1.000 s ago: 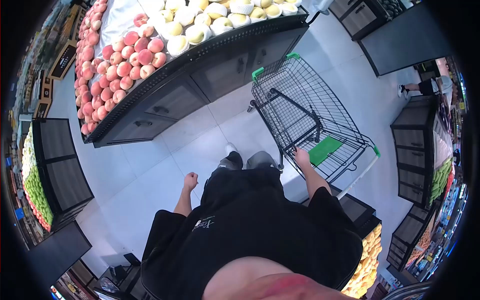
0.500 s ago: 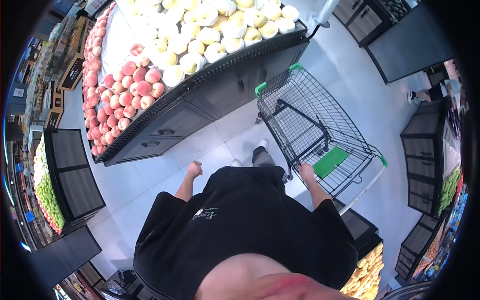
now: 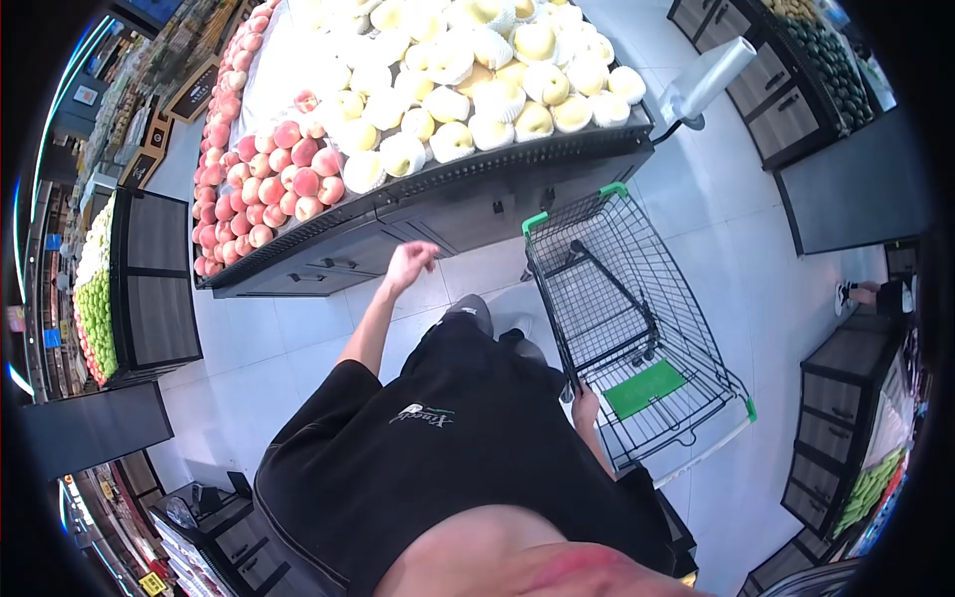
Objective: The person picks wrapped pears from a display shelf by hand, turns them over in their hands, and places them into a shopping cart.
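Note:
My left hand (image 3: 410,265) is raised in front of the fruit stand's dark cabinet front. It is empty, its fingers loosely bent and partly apart. My right hand (image 3: 586,406) is closed on the near side rim of a wire shopping cart (image 3: 686,289). The cart has green corner pieces and a green panel (image 3: 645,389), and its basket holds nothing that I can see. Beyond my left hand, peaches (image 3: 269,184) lie piled on the stand, beside pale yellow fruit (image 3: 453,139), many pieces in white foam nets.
A roll of clear bags (image 3: 718,75) stands at the stand's right corner. Dark cabinets (image 3: 836,408) line the right side. At far right a person's leg and shoe (image 3: 846,297) show. Green fruit (image 3: 95,313) fills a display on the left.
My left hand has risen forward toward the fruit stand. The stand appears nearer as my body and view shift. My right hand stays on the cart, which has come along beside me.

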Demonstrator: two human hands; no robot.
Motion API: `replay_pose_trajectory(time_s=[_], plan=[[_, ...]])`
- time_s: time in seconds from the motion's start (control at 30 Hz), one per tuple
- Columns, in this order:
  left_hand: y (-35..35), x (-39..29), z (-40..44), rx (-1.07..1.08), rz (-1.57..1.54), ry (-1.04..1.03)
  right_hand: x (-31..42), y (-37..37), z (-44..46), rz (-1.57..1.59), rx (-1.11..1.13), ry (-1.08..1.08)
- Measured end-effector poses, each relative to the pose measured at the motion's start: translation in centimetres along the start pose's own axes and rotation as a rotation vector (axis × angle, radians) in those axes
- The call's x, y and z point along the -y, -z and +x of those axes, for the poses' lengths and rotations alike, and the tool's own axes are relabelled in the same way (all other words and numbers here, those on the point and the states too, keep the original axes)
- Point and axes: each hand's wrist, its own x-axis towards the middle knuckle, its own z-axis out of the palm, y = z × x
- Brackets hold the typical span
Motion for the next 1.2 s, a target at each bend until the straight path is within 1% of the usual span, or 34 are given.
replay_pose_trajectory(time_s=[0.03, 0.1, 0.13, 0.17, 0.2, 0.23, 0.27, 0.3, 0.33, 0.37, 0.43, 0.5, 0.53, 0.57, 0.63, 0.67, 0.73, 0.77, 0.83, 0.87, 0.97, 1.0, 1.07, 1.1, 1.2], plan=[[0.4, -3.8, 2.2, -0.004, 0.016, -0.06, -0.5, -0.5, 0.3, 0.031, -0.036, 0.012], [1.6, -11.2, 6.2, -0.034, 0.138, -0.198, -0.1, -0.4, 0.5, 0.059, 0.037, -0.047], [2.3, -13.9, 8.3, -0.071, 0.153, -0.162, 0.4, -0.2, 0.7, 0.091, 0.059, -0.06], [3.3, -15.6, 11.1, -0.068, 0.119, -0.229, 0.7, 0.0, 1.0, 0.121, 0.082, -0.072], [3.4, -18.5, 12.8, -0.185, 0.167, -0.147, -0.4, -0.7, 1.9, 0.131, 0.115, -0.094], [3.4, -20.6, 14.7, -0.145, 0.041, -0.249, 0.5, 0.2, 2.7, 0.057, 0.213, -0.166], [4.2, -21.3, 17.7, -0.208, 0.097, -0.281, 1.6, 0.8, 4.0, 0.042, 0.245, -0.214], [4.3, -23.1, 19.0, -0.269, 0.214, -0.32, 2.8, 0.9, 4.9, 0.029, 0.28, -0.266], [4.0, -25.0, 20.0, -0.33, 0.334, -0.353, 4.1, 0.6, 5.7, 0.086, 0.105, -0.147], [3.9, -25.6, 21.5, -0.433, 0.497, -0.46, 5.5, 0.3, 7.0, 0.176, -0.033, -0.071], [3.8, -26.1, 24.7, -0.628, 0.822, -0.674, 11.8, 2.1, 8.4, 0.207, -0.165, 0.057], [4.0, -25.3, 27.7, -0.581, 0.912, -0.683, 14.3, 0.5, 10.6, 0.508, 0.039, -0.077], [3.9, -25.0, 28.7, -0.554, 0.955, -0.688, 17.0, 0.8, 10.6, 0.569, 0.134, -0.122], [3.6, -24.5, 29.5, -0.537, 1.022, -0.641, 18.1, 0.6, 11.5, 0.519, 0.285, -0.116], [2.8, -24.2, 30.4, -0.499, 1.158, -0.552, 19.4, -1.0, 11.9, 0.328, 0.495, -0.08], [2.8, -23.4, 31.4, -0.511, 1.111, -0.62, 19.8, -2.0, 12.3, 0.401, 0.563, -0.121], [2.5, -22.8, 32.5, -0.519, 1.001, -0.592, 20.9, -3.4, 12.6, 0.553, 0.698, -0.206], [2.4, -22.5, 32.9, -0.521, 0.944, -0.581, 20.9, -3.6, 12.6, 0.556, 0.683, -0.238], [2.5, -22.1, 33.4, -0.525, 0.876, -0.635, 23.5, -2.0, 13.3, 0.563, 0.661, -0.293], [2.6, -21.9, 33.4, -0.527, 0.84, -0.662, 24.5, -1.5, 13.5, 0.51, 0.648, -0.283], [3.6, -23.4, 32.5, -0.464, 0.776, -0.619, 22.7, -4.0, 14.2, 0.724, 0.691, -0.486], [3.9, -23.8, 32.2, -0.419, 0.67, -0.581, 24.7, -2.4, 14.1, 0.697, 0.709, -0.531], [4.7, -24.4, 31.9, -0.335, 0.465, -0.503, 22.6, -4.1, 15.2, 0.7, 0.734, -0.44], [5.2, -24.7, 31.8, -0.342, 0.455, -0.514, 23.2, -3.9, 15.6, 0.702, 0.746, -0.392], [6.4, -24.9, 31.7, -0.362, 0.416, -0.543, 24.9, -2.2, 18.4, 0.168, 0.515, -0.308]])
